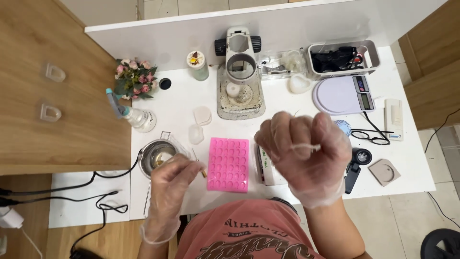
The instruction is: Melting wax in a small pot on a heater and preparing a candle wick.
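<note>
Head view: gloved left hand [175, 180] pinching perhaps a thin stick beside dimpled pink mould [228, 164], right hand [306, 146] fisted.

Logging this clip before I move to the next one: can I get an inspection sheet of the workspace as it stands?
Surface: white table, crowded, set against a white wall.
Job's things: pink mould tray lying flat in front of the person; small metal pot beside it on the left.
Clutter: spray bottle, flower bunch, kitchen scale, glasses, grey bin of dark items, white stand on a base.
Grippers: left hand, gloved, pinches a thin stick over the gap between pot and tray; right hand, gloved, raised in a closed fist; whether it holds anything cannot be told.
Cables: black cords trail off the table's left side to the floor.
Surroundings: wooden panels either side, tiled floor.
</note>
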